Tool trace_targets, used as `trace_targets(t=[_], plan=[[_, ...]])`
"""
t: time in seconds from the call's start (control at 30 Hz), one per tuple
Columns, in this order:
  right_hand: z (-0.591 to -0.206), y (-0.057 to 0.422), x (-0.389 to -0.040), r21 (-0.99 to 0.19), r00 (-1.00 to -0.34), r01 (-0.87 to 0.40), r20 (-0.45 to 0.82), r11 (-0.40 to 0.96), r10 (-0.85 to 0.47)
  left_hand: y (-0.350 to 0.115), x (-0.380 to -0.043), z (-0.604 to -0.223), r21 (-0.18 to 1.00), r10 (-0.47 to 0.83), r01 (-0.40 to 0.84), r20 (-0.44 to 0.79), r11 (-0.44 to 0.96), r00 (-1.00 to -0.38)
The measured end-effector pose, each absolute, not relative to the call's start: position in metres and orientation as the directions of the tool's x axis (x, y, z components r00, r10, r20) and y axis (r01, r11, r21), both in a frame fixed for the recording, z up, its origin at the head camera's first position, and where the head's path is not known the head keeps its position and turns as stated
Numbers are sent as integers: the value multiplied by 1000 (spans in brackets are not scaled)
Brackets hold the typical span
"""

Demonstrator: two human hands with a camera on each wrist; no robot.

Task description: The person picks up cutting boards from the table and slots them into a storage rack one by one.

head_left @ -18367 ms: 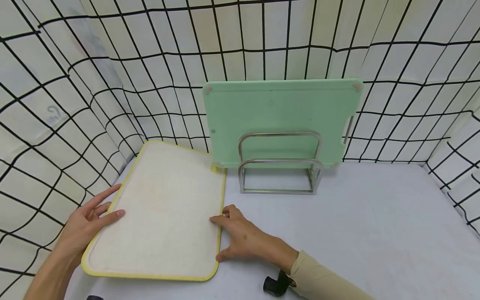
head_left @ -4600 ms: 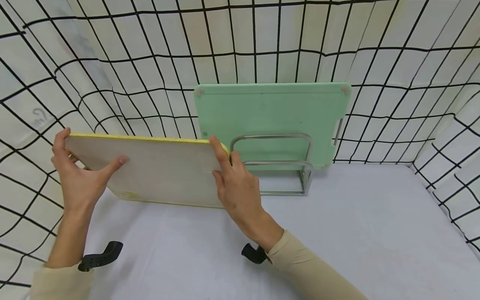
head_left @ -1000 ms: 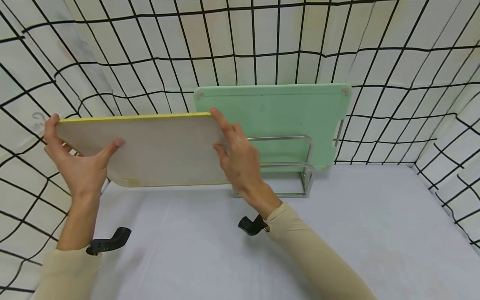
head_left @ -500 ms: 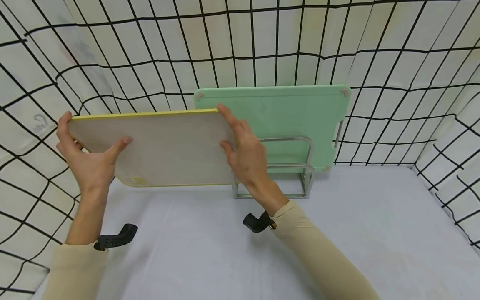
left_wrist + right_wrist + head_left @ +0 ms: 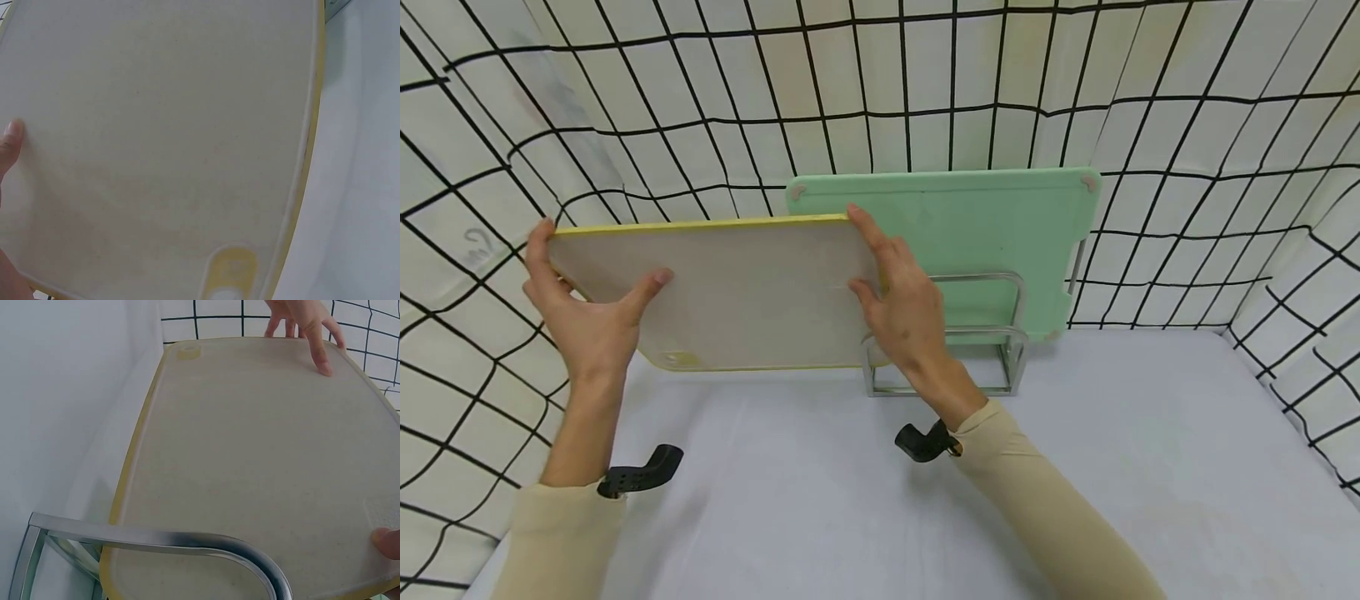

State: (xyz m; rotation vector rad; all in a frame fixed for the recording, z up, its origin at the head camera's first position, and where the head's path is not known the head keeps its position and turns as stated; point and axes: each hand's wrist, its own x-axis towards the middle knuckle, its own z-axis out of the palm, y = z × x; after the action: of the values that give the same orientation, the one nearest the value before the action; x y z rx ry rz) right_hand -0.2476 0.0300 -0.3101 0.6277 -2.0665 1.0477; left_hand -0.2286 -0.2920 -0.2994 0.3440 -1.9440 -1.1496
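A white cutting board [image 5: 752, 300] with a yellow rim is held on edge above the table, long side up. My left hand [image 5: 591, 325] grips its left end, thumb on the near face and fingers around the edge. At the right end my right hand [image 5: 902, 308] holds it, thumb on the near face and a finger over the top corner. A metal rack [image 5: 1017, 354] holds a green cutting board [image 5: 985, 225] upright. In the right wrist view, the rack's front loop [image 5: 187, 540] passes in front of the white board's lower corner; whether they touch, I cannot tell.
A black wire grid [image 5: 1180, 175] surrounds the table at the back and sides. White cloth [image 5: 1150, 458] covers the tabletop. A black wrist-worn piece [image 5: 643, 475] sticks out from the left sleeve, and another [image 5: 921, 442] from the right.
The white board, lying low at the left at first, was lifted and turned on edge. Over the last second both hands have moved it right, its right end reaching the rack.
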Motion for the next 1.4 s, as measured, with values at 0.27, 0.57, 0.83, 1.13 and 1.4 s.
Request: trace_targets(t=[0.27,0.57,0.83,1.13,1.4], plan=[[-311,38,-248,-500,-625,-680,778,535,-67,-289,-232,-304,802,-550,219,552,556,-626],[-311,43,-246,-499,-620,-683,782,533,-63,-287,-230,-308,776,-525,273,598,569,-606],[-311,49,-248,-502,-610,-682,792,532,-33,-281,-233,-309,775,-508,310,606,552,-612],[-312,54,-246,-501,-603,-698,796,511,-42,-278,-232,-310,769,-500,301,608,564,-616],[-312,61,-248,-481,-582,-705,812,521,-37,-273,-234,-313,740,-470,336,644,583,-604]])
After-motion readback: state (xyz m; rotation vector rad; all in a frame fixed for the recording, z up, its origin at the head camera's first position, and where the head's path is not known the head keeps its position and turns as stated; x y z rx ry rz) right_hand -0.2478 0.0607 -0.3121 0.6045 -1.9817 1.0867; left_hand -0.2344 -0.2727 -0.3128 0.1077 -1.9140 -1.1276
